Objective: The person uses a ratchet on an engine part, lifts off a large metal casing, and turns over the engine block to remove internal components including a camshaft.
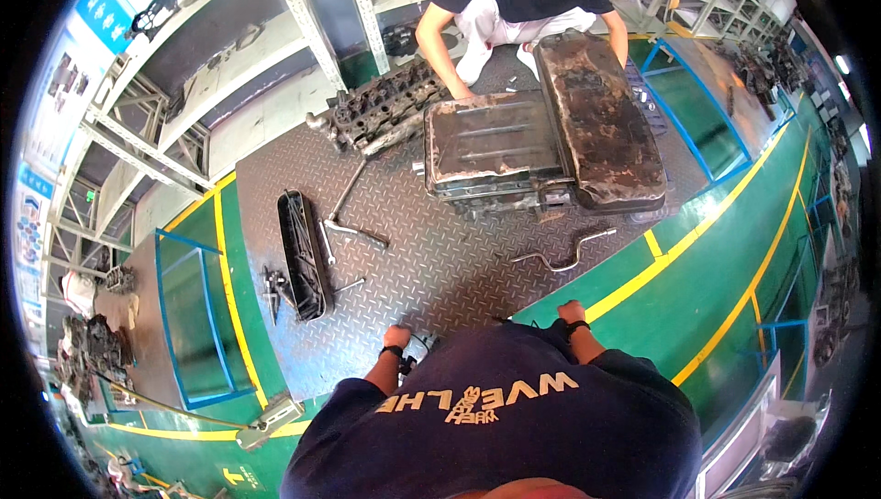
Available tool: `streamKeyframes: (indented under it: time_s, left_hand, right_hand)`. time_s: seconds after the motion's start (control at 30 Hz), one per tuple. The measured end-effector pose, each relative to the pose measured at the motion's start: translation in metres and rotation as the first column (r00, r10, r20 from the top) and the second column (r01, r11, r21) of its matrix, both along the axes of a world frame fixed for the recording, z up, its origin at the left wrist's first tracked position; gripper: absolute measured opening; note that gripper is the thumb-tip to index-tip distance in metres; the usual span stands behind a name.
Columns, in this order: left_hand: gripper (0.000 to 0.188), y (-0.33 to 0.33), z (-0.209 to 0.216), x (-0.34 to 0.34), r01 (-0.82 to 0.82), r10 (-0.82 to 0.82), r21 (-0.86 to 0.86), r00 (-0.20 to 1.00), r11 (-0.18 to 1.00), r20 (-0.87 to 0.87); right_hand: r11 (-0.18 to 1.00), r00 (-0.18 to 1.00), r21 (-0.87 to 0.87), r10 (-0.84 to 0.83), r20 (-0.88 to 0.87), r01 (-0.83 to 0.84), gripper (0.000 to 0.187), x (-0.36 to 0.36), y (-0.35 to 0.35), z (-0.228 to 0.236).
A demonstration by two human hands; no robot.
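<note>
Evidently the step in hand was a pause between tools: the left hand (396, 334) hung low over the steel tread-plate floor (431, 260), beside a small dark object (415, 350) I could not identify; whether it gripped anything, I could not tell. The right hand (572, 312) hovered apparently empty, nearest the bent crank wrench (564, 253), which lay apart. Picking it up would call for a forward reach. Beyond, a co-worker's hand (462, 92) rested on the rusty oil pan (496, 143).
</note>
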State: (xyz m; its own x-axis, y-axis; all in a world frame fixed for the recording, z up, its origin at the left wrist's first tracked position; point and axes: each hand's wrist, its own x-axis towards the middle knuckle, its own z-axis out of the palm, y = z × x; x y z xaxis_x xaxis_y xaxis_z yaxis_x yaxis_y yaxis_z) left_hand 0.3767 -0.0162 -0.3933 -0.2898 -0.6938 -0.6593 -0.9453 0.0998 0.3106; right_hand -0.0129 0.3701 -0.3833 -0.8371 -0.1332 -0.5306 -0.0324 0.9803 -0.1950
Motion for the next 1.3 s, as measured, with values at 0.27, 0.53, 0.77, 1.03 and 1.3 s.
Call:
streamKeyframes:
  time_s: [0.27,0.53,0.77,1.03,1.3]
  left_hand:
    - [0.026,0.016,-0.055,-0.015,0.286,-0.316,-0.248,0.944,0.925,-0.090]
    - [0.034,0.019,-0.003,-0.092,0.125,-0.150,-0.124,0.963,0.984,-0.223]
    - [0.026,0.117,0.052,-0.164,-0.420,0.495,0.280,0.815,0.863,-0.302]
    - [0.026,0.154,0.075,-0.247,-0.048,0.006,-0.104,0.929,0.993,-0.371]
    - [0.027,0.176,0.132,-0.289,-0.176,0.217,0.127,0.812,0.976,-0.541]
  right_hand:
    - [0.919,0.904,0.185,0.381,-0.193,-0.348,0.031,-0.005,0.089,0.002]
    - [0.954,0.950,0.077,-0.296,0.097,0.289,0.044,0.010,0.191,-0.039]
    - [0.986,0.983,0.004,0.165,0.083,-0.166,0.021,-0.028,0.281,-0.098]
    - [0.812,0.823,0.183,0.503,0.266,-0.555,0.015,-0.057,0.343,-0.134]
    - [0.511,0.503,-0.213,-0.537,0.677,0.833,0.017,-0.068,0.306,-0.071]
